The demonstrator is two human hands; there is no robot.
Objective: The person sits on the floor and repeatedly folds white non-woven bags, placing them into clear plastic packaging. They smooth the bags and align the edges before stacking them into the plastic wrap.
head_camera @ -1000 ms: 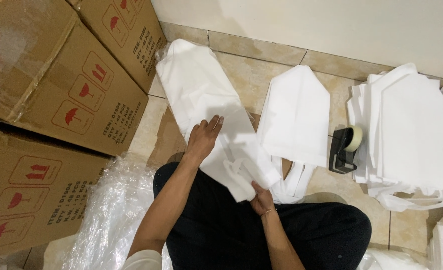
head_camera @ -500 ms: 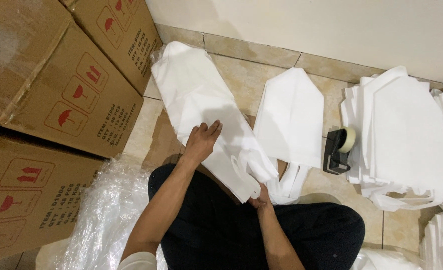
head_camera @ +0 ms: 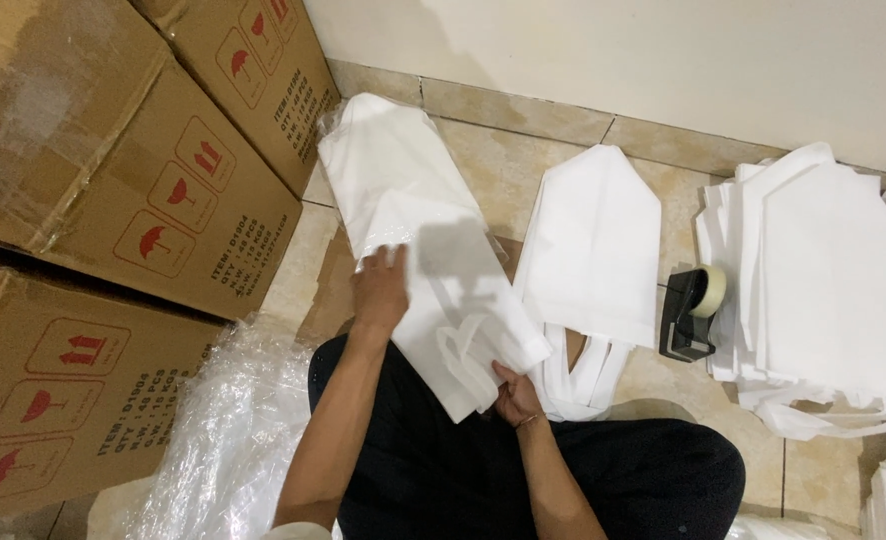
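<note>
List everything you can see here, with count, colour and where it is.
Top bag: one, white, on a bag stack in front of the knees, under both hands.
Folded pile: one, white, floor centre.
Big stack of bags: one, white, right, by the wall.
Tape dispenser: one, black, between pile and big stack.
Boxes: three, brown cardboard, left.
Plastic wrap: clear, lower left.
Left hand: flat on the top bag.
Right hand: grips its near edge.

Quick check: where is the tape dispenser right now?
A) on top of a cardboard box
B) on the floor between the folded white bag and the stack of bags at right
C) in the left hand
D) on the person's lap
B: the tape dispenser stands on the floor tiles between the folded bag and the stack, clear of both hands.
</note>
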